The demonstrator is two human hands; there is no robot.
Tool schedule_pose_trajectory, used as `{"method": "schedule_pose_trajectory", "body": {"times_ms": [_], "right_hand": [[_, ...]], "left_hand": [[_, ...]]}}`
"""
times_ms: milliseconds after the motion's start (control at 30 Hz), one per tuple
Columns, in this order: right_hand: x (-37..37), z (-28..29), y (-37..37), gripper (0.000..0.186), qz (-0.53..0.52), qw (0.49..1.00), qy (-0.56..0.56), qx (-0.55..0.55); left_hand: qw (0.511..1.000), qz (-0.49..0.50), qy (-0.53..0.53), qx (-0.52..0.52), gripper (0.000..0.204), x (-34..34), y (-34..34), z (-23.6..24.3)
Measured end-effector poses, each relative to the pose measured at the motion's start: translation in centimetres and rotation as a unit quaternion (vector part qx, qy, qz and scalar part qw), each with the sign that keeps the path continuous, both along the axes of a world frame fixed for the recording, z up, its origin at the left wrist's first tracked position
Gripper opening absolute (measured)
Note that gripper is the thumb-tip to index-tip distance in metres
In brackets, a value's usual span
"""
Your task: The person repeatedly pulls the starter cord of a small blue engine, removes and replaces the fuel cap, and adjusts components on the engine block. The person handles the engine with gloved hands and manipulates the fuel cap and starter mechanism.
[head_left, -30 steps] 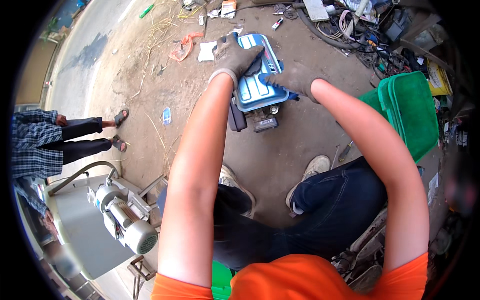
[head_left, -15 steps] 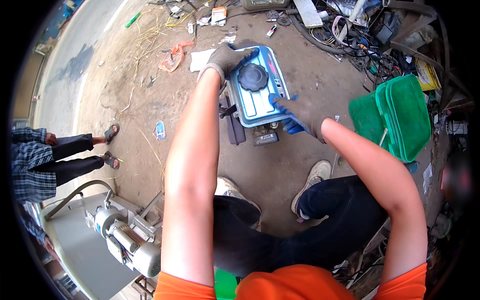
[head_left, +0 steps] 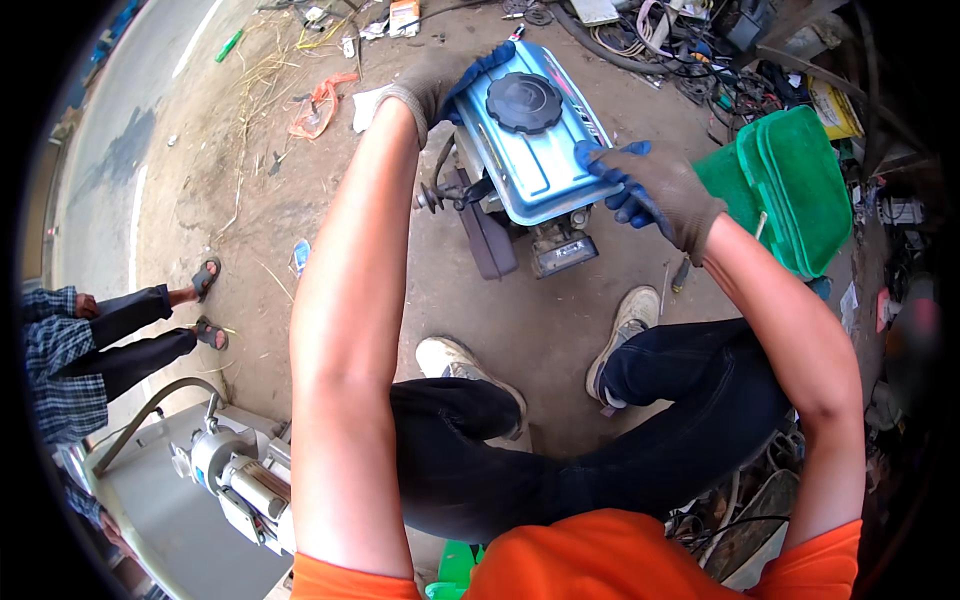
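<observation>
A small engine-driven machine, like a portable generator, has a light-blue metal fuel tank (head_left: 530, 165) on top with a black ribbed cap (head_left: 524, 102). Its tank is tilted, and whether its base touches the ground cannot be told. In a grey and blue work glove, my left hand (head_left: 440, 82) grips the tank's far left edge, fingers laid along the rim. My right hand (head_left: 655, 190), gloved alike, has its fingers closed at the near right edge. Below the tank show a dark muffler-like part (head_left: 485, 230) and a black boxy part (head_left: 564, 256). The machine's underside is hidden.
A green plastic tub (head_left: 790, 190) stands right of the machine. Tangled wires and scrap (head_left: 690, 60) lie at the far right. At left are a person in sandals (head_left: 130, 325) and an electric motor (head_left: 240, 480) on a grey-topped stand. My shoes (head_left: 630, 320) flank the near ground.
The machine looks larger and closer, shifted slightly right and tilted more. Both my hands moved with it, still at its tank; more of its left-side parts show.
</observation>
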State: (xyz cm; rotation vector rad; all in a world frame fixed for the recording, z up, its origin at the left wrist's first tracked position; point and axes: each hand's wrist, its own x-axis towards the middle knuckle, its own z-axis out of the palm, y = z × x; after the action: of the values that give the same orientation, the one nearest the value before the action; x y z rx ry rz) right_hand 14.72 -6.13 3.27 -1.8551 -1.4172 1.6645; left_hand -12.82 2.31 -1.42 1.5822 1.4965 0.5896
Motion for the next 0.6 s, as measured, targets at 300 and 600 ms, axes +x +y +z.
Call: {"method": "schedule_pose_trajectory", "body": {"times_ms": [300, 600], "right_hand": [[3.6, 5.3, -5.3, 0.033, -0.064, 0.985, 0.110, 0.113], [4.4, 4.0, -3.1, 0.035, 0.041, 0.981, -0.033, 0.184]], "left_hand": [[0.922, -0.156, 0.257, 0.244, 0.051, 0.3, -3.1, 4.2], [0.985, 0.051, -0.002, 0.164, 0.046, 0.5, -11.4, 6.0]]}}
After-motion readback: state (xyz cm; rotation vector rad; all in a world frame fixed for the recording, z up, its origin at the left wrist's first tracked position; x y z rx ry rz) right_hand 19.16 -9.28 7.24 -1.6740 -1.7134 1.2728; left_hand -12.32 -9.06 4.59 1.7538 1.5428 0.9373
